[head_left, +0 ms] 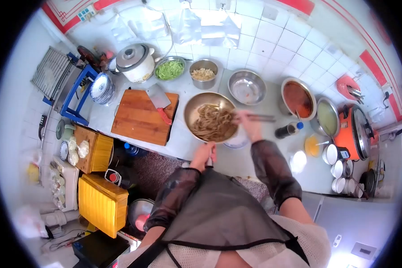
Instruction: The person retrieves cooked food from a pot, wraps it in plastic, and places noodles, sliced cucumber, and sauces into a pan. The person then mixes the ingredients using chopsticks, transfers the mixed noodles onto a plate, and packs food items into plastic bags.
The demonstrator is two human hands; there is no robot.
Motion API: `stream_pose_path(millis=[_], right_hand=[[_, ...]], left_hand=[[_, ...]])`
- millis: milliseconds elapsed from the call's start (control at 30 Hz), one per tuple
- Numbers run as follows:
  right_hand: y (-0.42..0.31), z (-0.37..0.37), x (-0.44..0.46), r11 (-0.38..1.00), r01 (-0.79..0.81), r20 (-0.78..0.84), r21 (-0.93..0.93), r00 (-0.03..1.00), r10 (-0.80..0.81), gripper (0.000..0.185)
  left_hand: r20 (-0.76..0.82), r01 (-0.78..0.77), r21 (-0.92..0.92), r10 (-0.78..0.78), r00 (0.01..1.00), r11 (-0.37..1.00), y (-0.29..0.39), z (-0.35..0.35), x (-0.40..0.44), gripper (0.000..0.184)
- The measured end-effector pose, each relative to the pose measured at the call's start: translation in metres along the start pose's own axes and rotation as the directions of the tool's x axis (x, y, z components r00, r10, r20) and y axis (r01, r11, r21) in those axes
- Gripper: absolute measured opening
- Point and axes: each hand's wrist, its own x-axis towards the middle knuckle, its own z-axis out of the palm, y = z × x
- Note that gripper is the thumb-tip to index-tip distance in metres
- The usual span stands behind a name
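My left hand (pixel 203 156) is closed around the handle of a steel pan (pixel 192 107), at the pan's near edge. Brown noodles (pixel 213 123) lie heaped inside it. My right hand (pixel 249 127), smeared by motion, grips a pair of chopsticks (pixel 264 118) at the pan's right rim. One end of the chopsticks points right; the other reaches toward the noodles and is blurred. Under the pan's right side a pale plate (pixel 236 142) partly shows. Left of the pan, a cleaver (pixel 158 98) with a red handle rests on a wooden cutting board (pixel 136 114).
Along the wall stand a rice cooker (pixel 135 64), shredded greens (pixel 170 69), a pot of pale pieces (pixel 203 73) and a steel bowl (pixel 247 86). To the right are a pot of red sauce (pixel 298 97), a dark bottle (pixel 286 130) and an orange cooker (pixel 350 134).
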Motion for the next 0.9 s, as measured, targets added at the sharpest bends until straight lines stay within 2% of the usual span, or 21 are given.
stream_pose_path(millis=[67, 100, 133, 200, 233, 267, 333, 400, 433, 467, 500, 533, 567, 600, 667, 700, 733, 800, 867, 900], right_hand=[[0.008, 0.043, -0.025, 0.997, 0.075, 0.28, -0.027, 0.958, -0.065, 0.02], [0.022, 0.043, -0.015, 0.998, -0.045, 0.302, 0.053, 0.953, 0.027, 0.02], [0.012, 0.039, -0.001, 0.999, -0.021, 0.28, 0.029, 0.96, 0.012, 0.019], [-0.024, 0.047, 0.009, 0.992, -0.038, 0.04, 0.12, 0.999, 0.034, 0.022], [-0.013, 0.075, 0.012, 0.997, 0.062, 0.081, 0.042, 0.995, -0.065, 0.026], [0.002, 0.1, 0.001, 0.997, 0.062, 0.172, 0.053, 0.983, -0.071, 0.029], [0.01, 0.122, 0.0, 0.999, -0.022, 0.276, -0.023, 0.961, 0.028, 0.028], [-0.003, 0.127, 0.029, 0.999, -0.044, 0.109, -0.027, 0.993, 0.047, 0.021], [-0.001, 0.143, 0.024, 0.998, -0.052, 0.097, -0.027, 0.994, 0.054, 0.021], [0.003, 0.162, 0.019, 0.995, 0.043, 0.172, -0.09, 0.985, -0.027, 0.02], [0.004, 0.183, 0.014, 0.979, 0.142, 0.252, -0.144, 0.962, -0.102, 0.018], [0.004, 0.196, 0.008, 0.954, 0.234, 0.332, -0.19, 0.929, -0.162, 0.017], [0.004, 0.2, 0.008, 0.966, 0.11, 0.249, -0.232, 0.967, -0.05, 0.018], [0.023, 0.182, 0.031, 0.996, -0.055, 0.267, -0.075, 0.961, 0.074, 0.017], [0.002, 0.179, 0.048, 0.989, -0.007, -0.027, -0.15, 1.0, 0.003, 0.017], [0.006, 0.198, 0.042, 0.99, -0.05, -0.02, -0.134, 0.999, 0.048, 0.018], [0.013, 0.215, 0.031, 0.949, 0.281, 0.217, -0.142, 0.944, -0.247, 0.019], [-0.022, 0.25, 0.005, 0.927, 0.202, 0.25, -0.317, 0.96, -0.124, 0.02], [-0.017, 0.232, 0.044, 0.984, 0.013, 0.225, -0.177, 0.974, 0.028, 0.019], [-0.024, 0.232, 0.059, 0.931, 0.191, 0.216, -0.31, 0.968, -0.126, 0.012]], left_hand=[[0.015, 0.018, -0.045, -0.017, 1.0, 0.999, 0.007, -0.014, 0.001, 0.023], [0.033, 0.028, -0.098, -0.025, 0.999, 0.995, 0.012, -0.021, 0.003, 0.022], [0.054, 0.035, -0.15, -0.028, 0.998, 0.988, 0.02, -0.03, 0.008, 0.021], [0.071, 0.06, -0.18, -0.048, 0.996, 0.982, 0.03, -0.051, 0.013, 0.02], [0.082, 0.051, -0.117, -0.042, 0.996, 0.992, 0.034, -0.055, 0.014, 0.02], [0.09, 0.048, -0.05, -0.044, 0.995, 0.998, 0.041, -0.064, 0.014, 0.02], [0.103, 0.052, -0.063, -0.045, 0.994, 0.997, 0.056, -0.101, 0.017, 0.019], [0.117, 0.056, -0.073, -0.047, 0.992, 0.996, 0.072, -0.127, 0.015, 0.019], [0.122, 0.054, -0.06, -0.046, 0.991, 0.997, 0.08, -0.136, 0.01, 0.019], [0.127, 0.044, -0.053, -0.037, 0.991, 0.998, 0.088, -0.142, 0.007, 0.02], [0.132, 0.135, -0.083, -0.123, 0.984, 0.987, 0.09, -0.144, 0.008, 0.02], [0.137, 0.146, -0.084, -0.134, 0.981, 0.986, 0.094, -0.152, 0.006, 0.02], [0.104, 0.114, -0.064, -0.107, 0.989, 0.991, 0.097, -0.158, 0.005, 0.02], [0.07, 0.076, -0.042, -0.073, 0.995, 0.996, 0.101, -0.165, 0.004, 0.019], [0.093, 0.058, -0.107, -0.048, 0.994, 0.993, 0.104, -0.181, 0.01, 0.02], [0.12, 0.07, -0.112, -0.057, 0.991, 0.991, 0.103, -0.181, 0.01, 0.02], [0.145, 0.078, -0.121, -0.06, 0.988, 0.99, 0.106, -0.18, 0.013, 0.02], [0.119, 0.081, -0.131, -0.066, 0.991, 0.988, 0.113, -0.183, 0.009, 0.019], [0.122, 0.087, -0.252, -0.057, 0.991, 0.964, 0.114, -0.206, 0.016, 0.017], [0.131, 0.088, -0.269, -0.054, 0.99, 0.959, 0.119, -0.213, 0.016, 0.018]])
